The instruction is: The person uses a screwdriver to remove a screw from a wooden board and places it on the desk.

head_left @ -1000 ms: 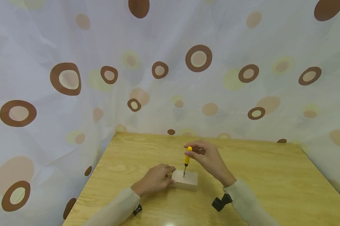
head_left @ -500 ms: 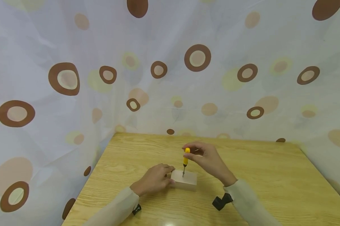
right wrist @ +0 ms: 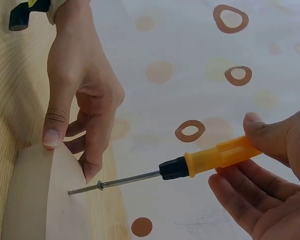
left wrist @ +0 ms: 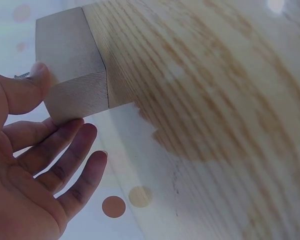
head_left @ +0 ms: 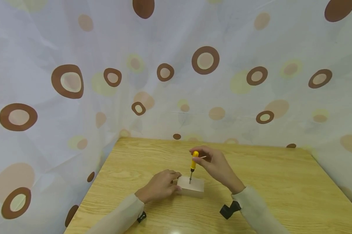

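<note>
A pale wooden block (head_left: 197, 185) lies on the table. My left hand (head_left: 160, 186) grips its left end, the thumb on the near side and fingers at the far side. In the left wrist view the thumb and index finger pinch the block (left wrist: 67, 47), the other fingers spread loosely. My right hand (head_left: 217, 165) holds the yellow handle of a screwdriver (right wrist: 217, 159) between thumb and fingers, near its top. The screwdriver's tip meets the head of a screw (right wrist: 85, 189), whose point is in the block's top face; most of its thread shows above the wood.
The wood-grain table (head_left: 269, 182) extends on both sides and behind the hands. A white curtain with brown and beige spots (head_left: 170, 42) hangs behind it and at the sides. Black wrist devices (head_left: 230, 209) sit on both sleeves.
The screwdriver handle tips slightly left, then back right, as the right thumb and fingers shift on it. The left hand and block stay in place.
</note>
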{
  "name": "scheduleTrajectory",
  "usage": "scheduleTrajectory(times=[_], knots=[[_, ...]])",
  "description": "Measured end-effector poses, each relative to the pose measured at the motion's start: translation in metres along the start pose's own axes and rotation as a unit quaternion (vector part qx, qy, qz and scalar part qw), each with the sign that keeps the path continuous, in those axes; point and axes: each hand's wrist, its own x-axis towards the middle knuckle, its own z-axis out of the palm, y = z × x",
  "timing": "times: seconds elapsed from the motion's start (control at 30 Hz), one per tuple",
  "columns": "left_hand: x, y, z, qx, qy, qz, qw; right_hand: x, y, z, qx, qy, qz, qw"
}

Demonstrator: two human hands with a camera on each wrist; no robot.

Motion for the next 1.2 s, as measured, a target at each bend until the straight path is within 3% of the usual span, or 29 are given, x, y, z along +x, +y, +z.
scheduleTrajectory(times=[0.17, 0.43, 0.63, 0.87, 1.2], knots=[[0.0002, -0.0010, 0.0011, 0.009, 0.001, 0.002, 1.0000, -0.0005, 0.0060, 0.0018, -0.019, 0.029, 0.002, 0.9994], [-0.0006, 0.0008, -0.0005, 0.014, -0.001, 0.001, 0.9999, 0.0007, 0.0040, -0.0001, -0.039, 0.026, -0.015, 0.9988], [-0.0008, 0.0032, -0.0033, 0.010, 0.001, 0.007, 0.9999, -0.0012, 0.0033, 0.0008, -0.038, 0.058, -0.002, 0.9976], [-0.0007, 0.0014, -0.0026, 0.019, 0.001, 0.005, 0.9998, 0.0013, 0.0019, -0.0035, -0.021, 0.016, -0.033, 0.9991], [-0.0003, 0.0013, -0.0014, 0.016, -0.003, 0.001, 0.9999, 0.0004, 0.0042, -0.0023, -0.030, 0.016, -0.041, 0.9986]])
